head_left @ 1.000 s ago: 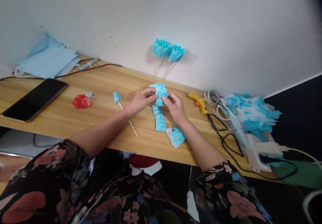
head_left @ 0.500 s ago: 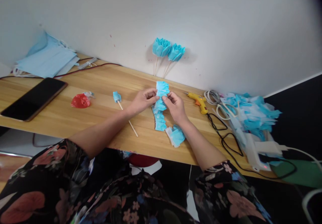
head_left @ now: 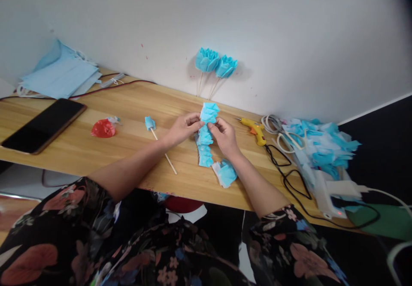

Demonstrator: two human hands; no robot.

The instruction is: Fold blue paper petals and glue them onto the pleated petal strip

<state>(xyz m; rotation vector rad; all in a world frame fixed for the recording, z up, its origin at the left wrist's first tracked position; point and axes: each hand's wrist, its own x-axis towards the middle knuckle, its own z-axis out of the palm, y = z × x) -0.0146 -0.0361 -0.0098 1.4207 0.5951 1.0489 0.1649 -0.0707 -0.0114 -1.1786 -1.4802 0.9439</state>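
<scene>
Between my hands is a pleated strip of blue and white mask fabric [head_left: 209, 112], upright over the table. My left hand [head_left: 183, 128] pinches its left edge, thumb in front. From the other side my right hand [head_left: 224, 136] grips it with thumb and fingers closed. Just below lies another pleated blue piece [head_left: 204, 155], partly overlapped by the strip; whether they are joined I cannot tell. A folded blue-white piece [head_left: 226, 173] rests by my right wrist. Left of my left hand, a wooden stick [head_left: 170, 164] with a small blue wrapped tip [head_left: 149, 123] lies on the table.
Two blue fabric flowers [head_left: 206, 60] on sticks lean against the wall. On the right are a yellow glue gun [head_left: 254, 130] with its black cable, scissors [head_left: 291, 142], a heap of blue-white scraps [head_left: 325, 144] and a power strip [head_left: 326, 198]. Leftward lie a phone [head_left: 45, 126], red wrapper [head_left: 103, 128] and masks [head_left: 61, 73].
The upper part of the strip has shifted slightly right and its folds show more sharply. Both hands stay almost in place, still pinching it.
</scene>
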